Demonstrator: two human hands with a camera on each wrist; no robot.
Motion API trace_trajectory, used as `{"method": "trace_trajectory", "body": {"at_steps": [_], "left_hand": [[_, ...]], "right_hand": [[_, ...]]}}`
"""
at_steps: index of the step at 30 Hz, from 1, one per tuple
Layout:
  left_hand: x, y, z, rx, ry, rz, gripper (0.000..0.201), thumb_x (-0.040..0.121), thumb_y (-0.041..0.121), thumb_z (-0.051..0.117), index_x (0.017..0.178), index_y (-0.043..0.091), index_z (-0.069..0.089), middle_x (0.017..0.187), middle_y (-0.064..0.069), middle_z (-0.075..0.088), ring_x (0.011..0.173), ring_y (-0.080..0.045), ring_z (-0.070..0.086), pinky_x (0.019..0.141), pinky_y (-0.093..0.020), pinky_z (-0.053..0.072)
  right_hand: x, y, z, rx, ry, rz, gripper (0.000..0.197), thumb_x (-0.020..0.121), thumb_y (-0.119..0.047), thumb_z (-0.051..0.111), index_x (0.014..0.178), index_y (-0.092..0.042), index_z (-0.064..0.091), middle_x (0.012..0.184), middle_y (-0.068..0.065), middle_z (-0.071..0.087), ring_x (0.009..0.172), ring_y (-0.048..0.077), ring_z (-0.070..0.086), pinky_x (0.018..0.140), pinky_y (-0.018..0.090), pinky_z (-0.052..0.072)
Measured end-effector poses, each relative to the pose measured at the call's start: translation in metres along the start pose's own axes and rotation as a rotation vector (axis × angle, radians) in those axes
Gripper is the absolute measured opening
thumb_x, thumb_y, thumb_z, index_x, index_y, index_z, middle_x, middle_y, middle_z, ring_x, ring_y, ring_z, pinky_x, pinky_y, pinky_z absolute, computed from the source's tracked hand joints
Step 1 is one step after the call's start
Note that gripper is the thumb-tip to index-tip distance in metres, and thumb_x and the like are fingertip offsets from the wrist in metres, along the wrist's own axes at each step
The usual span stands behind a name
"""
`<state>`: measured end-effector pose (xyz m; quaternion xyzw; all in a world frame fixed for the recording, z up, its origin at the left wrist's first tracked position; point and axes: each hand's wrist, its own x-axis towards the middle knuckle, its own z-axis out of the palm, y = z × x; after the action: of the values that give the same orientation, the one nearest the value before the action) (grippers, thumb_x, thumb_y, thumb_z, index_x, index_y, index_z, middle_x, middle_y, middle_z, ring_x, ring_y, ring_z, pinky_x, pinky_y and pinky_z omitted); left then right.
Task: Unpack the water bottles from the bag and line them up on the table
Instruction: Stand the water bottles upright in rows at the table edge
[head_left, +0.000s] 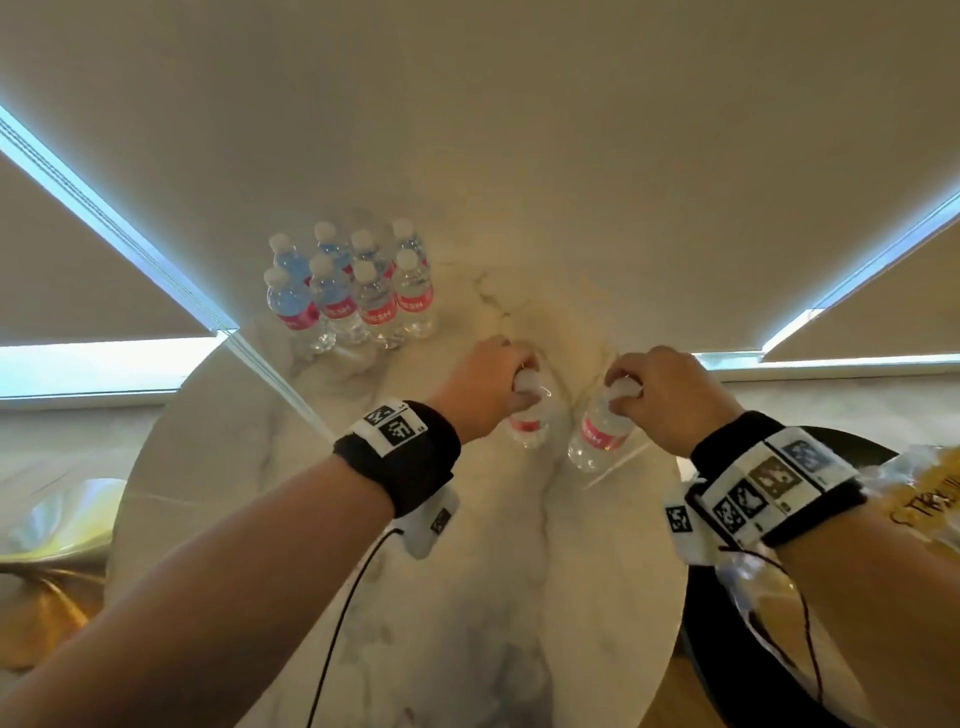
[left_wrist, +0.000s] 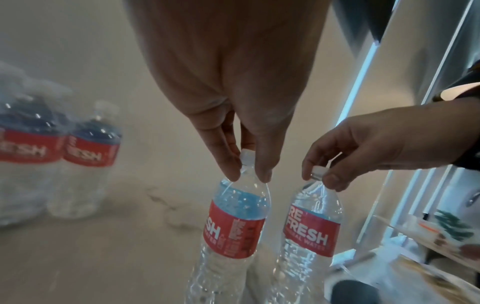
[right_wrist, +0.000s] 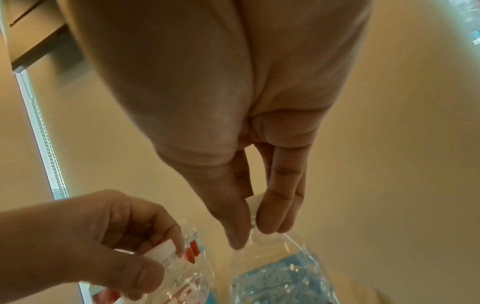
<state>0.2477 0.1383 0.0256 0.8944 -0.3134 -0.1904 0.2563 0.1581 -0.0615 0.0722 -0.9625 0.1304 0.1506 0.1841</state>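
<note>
Two clear water bottles with red labels and white caps are held by their necks over the round marble table (head_left: 467, 561). My left hand (head_left: 525, 383) (left_wrist: 246, 166) pinches the cap of the left bottle (head_left: 527, 428) (left_wrist: 233, 226). My right hand (head_left: 623, 387) (right_wrist: 250, 228) pinches the cap of the right bottle (head_left: 597, 436) (right_wrist: 280, 273), which tilts a little. They hang side by side, a small gap between them. I cannot tell whether their bases touch the table. Several matching bottles (head_left: 353, 291) (left_wrist: 88, 156) stand in two rows at the table's far left.
A crinkled clear and yellow plastic bag (head_left: 924, 499) lies at the right on a dark surface beside the table. Beige roller blinds (head_left: 519, 130) hang close behind the table. Bare marble lies between the standing rows and my hands.
</note>
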Motion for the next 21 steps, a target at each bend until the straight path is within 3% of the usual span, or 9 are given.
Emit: {"method": "trace_trajectory", "body": {"at_steps": [3, 7, 11, 14, 18, 21], "left_hand": [[0.037, -0.031, -0.036, 0.045, 0.065, -0.025, 0.033, 0.087, 0.029, 0.074, 0.113, 0.011, 0.066, 0.096, 0.001, 0.050, 0.087, -0.018, 0.051, 0.076, -0.026, 0.035], [0.084, -0.067, -0.071, 0.145, 0.100, -0.060, 0.036, 0.087, 0.032, 0.074, 0.116, 0.012, 0.067, 0.097, -0.002, 0.055, 0.090, -0.022, 0.056, 0.076, -0.028, 0.035], [0.113, -0.093, -0.086, 0.167, 0.108, -0.065, 0.036, 0.085, 0.030, 0.076, 0.116, 0.013, 0.069, 0.094, -0.002, 0.055, 0.090, -0.025, 0.059, 0.076, -0.030, 0.039], [0.123, -0.106, -0.087, 0.204, 0.125, -0.061, 0.033, 0.085, 0.028, 0.075, 0.114, 0.013, 0.070, 0.101, -0.010, 0.065, 0.097, -0.028, 0.061, 0.077, -0.029, 0.039], [0.129, -0.117, -0.083, 0.190, 0.198, -0.090, 0.034, 0.089, 0.027, 0.072, 0.118, 0.010, 0.066, 0.108, -0.012, 0.062, 0.099, -0.027, 0.059, 0.077, -0.027, 0.036], [0.131, -0.121, -0.073, 0.201, 0.244, -0.132, 0.038, 0.090, 0.031, 0.070, 0.122, 0.011, 0.063, 0.108, -0.011, 0.062, 0.098, -0.027, 0.061, 0.078, -0.029, 0.042]], "right_hand": [[0.062, -0.031, -0.022, -0.037, 0.010, -0.085, 0.027, 0.088, -0.022, 0.068, 0.113, -0.014, 0.070, 0.110, 0.012, 0.063, 0.099, 0.029, 0.061, 0.078, 0.029, 0.044], [0.154, -0.071, -0.037, -0.061, 0.012, -0.192, 0.029, 0.087, -0.022, 0.070, 0.114, -0.011, 0.070, 0.115, 0.009, 0.068, 0.106, 0.027, 0.061, 0.084, 0.030, 0.046], [0.224, -0.106, -0.034, -0.099, 0.014, -0.251, 0.029, 0.085, -0.024, 0.073, 0.112, -0.013, 0.070, 0.116, 0.009, 0.066, 0.107, 0.026, 0.060, 0.080, 0.027, 0.041], [0.256, -0.128, -0.027, -0.107, 0.013, -0.299, 0.028, 0.085, -0.022, 0.073, 0.112, -0.015, 0.070, 0.116, 0.009, 0.067, 0.105, 0.026, 0.060, 0.078, 0.027, 0.040], [0.280, -0.150, -0.019, -0.122, -0.022, -0.361, 0.027, 0.085, -0.018, 0.071, 0.113, -0.017, 0.071, 0.115, 0.006, 0.067, 0.098, 0.022, 0.060, 0.077, 0.028, 0.041], [0.287, -0.160, -0.013, -0.089, -0.046, -0.376, 0.024, 0.088, -0.015, 0.065, 0.111, -0.018, 0.071, 0.111, 0.004, 0.069, 0.088, 0.016, 0.057, 0.074, 0.026, 0.040]]}}
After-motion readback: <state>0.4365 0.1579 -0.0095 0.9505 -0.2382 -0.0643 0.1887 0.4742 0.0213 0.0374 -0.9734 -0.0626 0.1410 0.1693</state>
